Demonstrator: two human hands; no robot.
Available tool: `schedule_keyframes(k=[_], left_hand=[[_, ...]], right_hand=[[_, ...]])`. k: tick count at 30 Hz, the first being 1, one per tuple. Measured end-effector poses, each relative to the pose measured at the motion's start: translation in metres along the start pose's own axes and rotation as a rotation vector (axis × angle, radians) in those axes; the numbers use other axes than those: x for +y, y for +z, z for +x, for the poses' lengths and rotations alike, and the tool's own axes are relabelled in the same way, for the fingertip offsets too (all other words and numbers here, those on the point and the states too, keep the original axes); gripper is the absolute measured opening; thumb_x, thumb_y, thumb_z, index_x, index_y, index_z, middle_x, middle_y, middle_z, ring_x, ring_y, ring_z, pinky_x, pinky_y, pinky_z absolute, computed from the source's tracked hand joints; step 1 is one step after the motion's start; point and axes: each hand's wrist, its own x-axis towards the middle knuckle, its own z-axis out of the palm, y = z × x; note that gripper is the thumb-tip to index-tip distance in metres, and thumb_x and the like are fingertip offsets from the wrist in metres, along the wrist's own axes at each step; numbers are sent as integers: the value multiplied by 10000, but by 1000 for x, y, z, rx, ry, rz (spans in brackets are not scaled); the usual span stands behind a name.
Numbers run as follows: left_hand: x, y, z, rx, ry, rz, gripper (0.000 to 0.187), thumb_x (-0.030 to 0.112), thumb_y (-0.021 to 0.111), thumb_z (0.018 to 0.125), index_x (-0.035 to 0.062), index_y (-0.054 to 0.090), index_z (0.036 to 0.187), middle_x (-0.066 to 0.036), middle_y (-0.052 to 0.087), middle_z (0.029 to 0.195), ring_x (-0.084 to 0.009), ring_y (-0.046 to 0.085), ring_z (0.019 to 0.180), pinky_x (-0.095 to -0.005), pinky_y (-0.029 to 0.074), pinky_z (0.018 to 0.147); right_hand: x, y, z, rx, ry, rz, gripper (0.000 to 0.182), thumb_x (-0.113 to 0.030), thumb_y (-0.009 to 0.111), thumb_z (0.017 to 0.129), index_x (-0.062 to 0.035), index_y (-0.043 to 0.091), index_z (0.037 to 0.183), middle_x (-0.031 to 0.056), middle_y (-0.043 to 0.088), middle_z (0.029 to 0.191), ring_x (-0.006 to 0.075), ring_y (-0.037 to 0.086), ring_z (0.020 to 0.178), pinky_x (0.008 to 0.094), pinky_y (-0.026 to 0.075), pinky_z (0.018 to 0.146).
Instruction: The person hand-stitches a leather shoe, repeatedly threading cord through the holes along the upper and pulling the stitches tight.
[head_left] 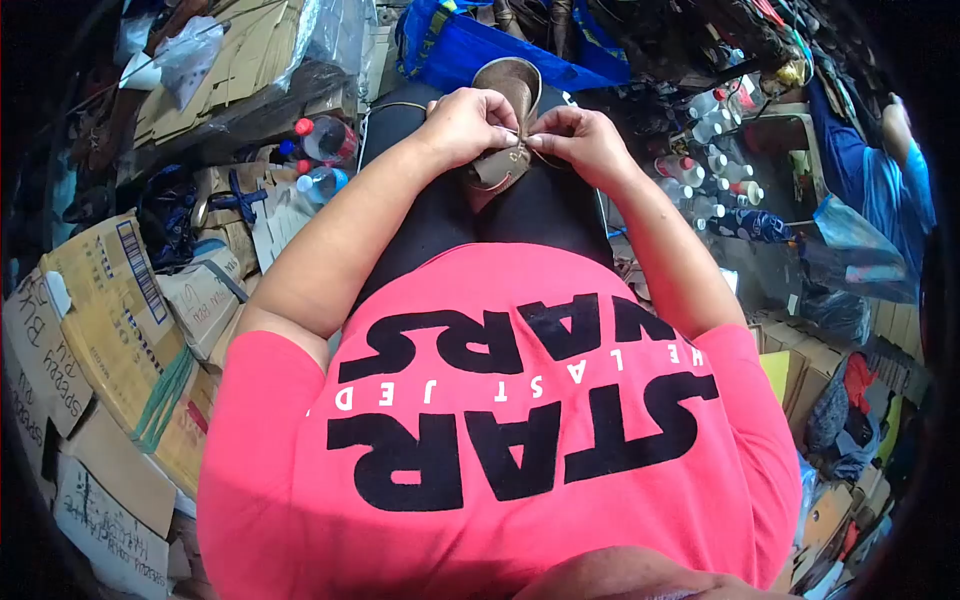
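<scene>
Left hand (468, 124) and right hand (582, 146) each pinched, between thumb and forefinger, a thin lace (519, 146) at the front of a brown shoe (493, 170). Shoe lay over the dark-trousered thighs (428, 225), its open collar pointing away from the body.

Containers: a blue bag (440, 50) stood open just beyond the shoe, with dark brown items in it, too shadowed to identify. Left of the legs, a red-capped bottle (330, 140) looked dark inside; another bottle (322, 185) beside it was clear and bluish. Small clear bottles (712, 130) clustered to the right; contents could not be told. Yellow carton (120, 310), far left, carried a green band; what it held was hidden.

Edges and room: bottles flanked both sides near the knees, well apart from the fingers. Space directly above the lap was open; the blue bag bounded the far side.

Materials: shoe upper matte, rounded at the toe, with pale stitching; bag glossy; flattened cardboard (235, 75) stiff, layered, partly under clear plastic film (328, 45).
</scene>
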Motion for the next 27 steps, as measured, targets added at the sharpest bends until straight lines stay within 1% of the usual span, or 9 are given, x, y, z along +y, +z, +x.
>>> schedule_keyframes(k=[3,5,7,9,12,17,19,23,27], left_hand=[[-2,-12,0,-56,86,-112,113,110,744,711,61,664,774,-40,628,868,-114,581,822,-258,461,716],[-8,-14,-5,216,448,360,102,98,740,705,45,652,711,-33,571,789,-116,554,752,-258,446,667],[-5,-22,-17,70,234,11,119,96,734,710,23,640,693,-38,528,758,-157,536,738,-276,437,677],[-3,-21,-23,107,303,131,89,85,689,758,15,638,775,-45,561,774,-158,556,740,-290,454,692],[10,-19,-22,-8,216,160,85,88,617,819,20,621,870,-83,614,802,-194,603,774,-318,473,728],[21,-20,-19,-71,300,424,120,115,563,853,35,599,935,-161,643,879,-307,629,858,-368,483,754],[23,-18,-18,-87,400,510,126,113,566,850,29,594,939,-173,641,898,-332,622,868,-386,483,740],[27,-18,-18,-83,398,561,113,127,572,846,39,594,913,-185,639,842,-363,622,821,-408,489,697],[19,-23,-18,-80,451,574,119,136,565,845,51,569,927,-194,632,815,-381,619,791,-424,492,665]], right_hand=[[-5,1,4,-71,-81,-9,107,-110,716,802,-35,655,848,3,624,822,61,546,749,206,438,670],[8,-8,4,-50,-331,-86,125,-125,724,787,-27,661,832,-2,627,743,50,534,674,221,445,624],[16,-28,-2,-24,-166,94,139,-127,726,785,-26,648,839,-15,603,705,60,522,668,229,441,627],[23,-26,-6,-80,-124,232,177,-168,746,770,-47,650,857,-12,563,733,76,506,706,234,427,656],[25,-21,-16,12,-355,-163,192,-166,734,790,-40,616,875,-6,468,893,73,476,845,215,403,730],[27,-42,-36,-29,-204,-172,211,-233,717,796,-40,643,837,27,493,868,124,491,830,265,415,731],[14,-51,-33,98,-412,0,207,-217,695,807,-22,628,810,41,514,854,137,508,819,287,424,733],[30,-71,10,391,-328,-730,131,-205,673,794,-84,649,838,102,580,994,279,580,926,351,472,779],[-27,-58,-11,299,-539,-625,145,-226,676,784,-108,660,867,96,607,972,298,595,933,380,475,790]])
